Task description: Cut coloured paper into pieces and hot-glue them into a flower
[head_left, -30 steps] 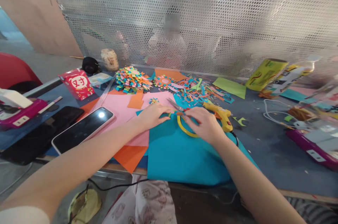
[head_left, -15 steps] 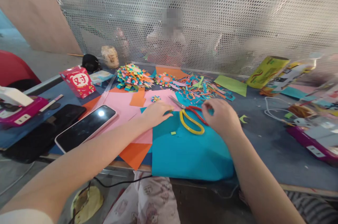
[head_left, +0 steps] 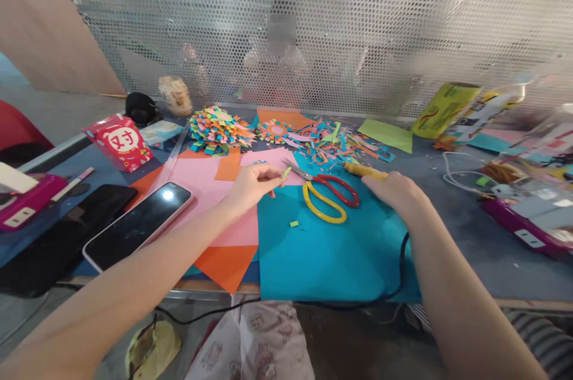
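My left hand [head_left: 248, 188] pinches a small light-green paper strip [head_left: 286, 173] above the pink sheet [head_left: 233, 228]. My right hand [head_left: 396, 190] is wrapped around a yellow hot glue gun [head_left: 363, 171], whose nozzle points left; a black cord runs down from it. Between the hands, scissors [head_left: 308, 177] with one red and one yellow handle lie on the blue sheet [head_left: 331, 266]. A tiny green paper piece [head_left: 294, 224] rests below them. Behind my left hand, a small curled paper cluster [head_left: 260, 162] is mostly hidden.
At the back stand a layered paper-fringe ball [head_left: 219, 129], a flatter paper flower [head_left: 275, 130] and a heap of paper scraps [head_left: 331, 141]. A phone [head_left: 141, 222] lies left, near a red packet [head_left: 120, 141]. Purple power strips [head_left: 523, 225] sit at both sides. Perforated metal [head_left: 358, 28] borders the back.
My right hand has left the scissors' handle and now holds the glue gun, its cord drawn up onto the blue sheet. My left hand has shifted slightly left, showing the green strip.
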